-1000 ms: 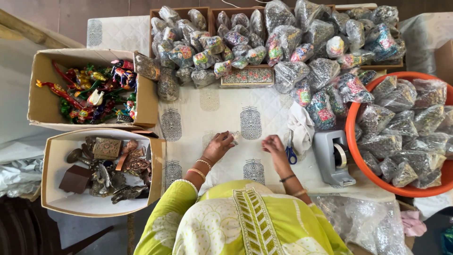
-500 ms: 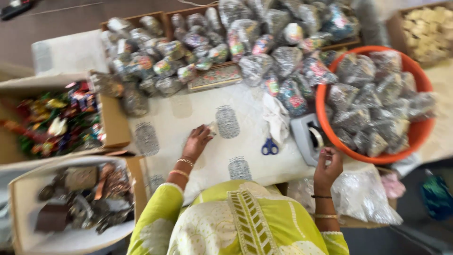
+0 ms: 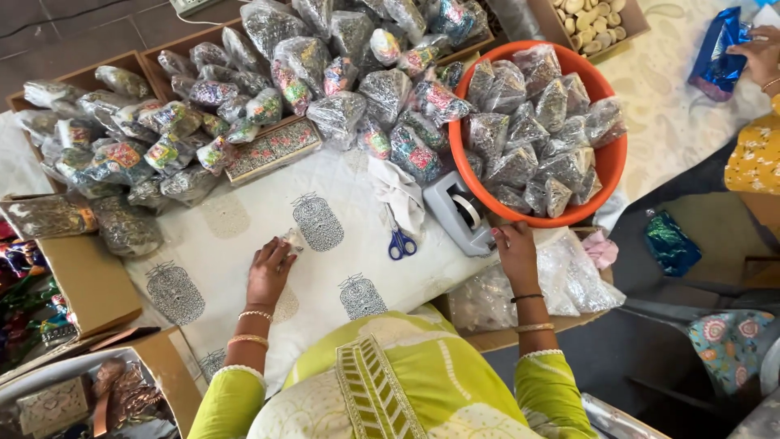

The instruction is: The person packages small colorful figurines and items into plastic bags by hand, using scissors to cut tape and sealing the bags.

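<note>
I am sitting at a white block-printed cloth (image 3: 341, 244) spread over a low surface, grey floor beyond. A heap of clear filled packets (image 3: 268, 81) is crowding the far edge; a round orange plastic tub (image 3: 611, 158) of more packets is standing at right. My right hand (image 3: 517, 254) is resting, fingers curled, on crinkled clear plastic bags (image 3: 561, 280) just beside the grey tape dispenser (image 3: 460, 213). My left hand (image 3: 270, 272) is pinching a small clear wrapper (image 3: 291, 238) against the cloth. Blue-handled scissors (image 3: 400, 242) are lying between my hands.

A round orange plastic tub (image 3: 611, 154), blue-handled steel scissors (image 3: 400, 241), and a white cloth-covered surface (image 3: 349, 260) with grey block-printed motifs.
</note>
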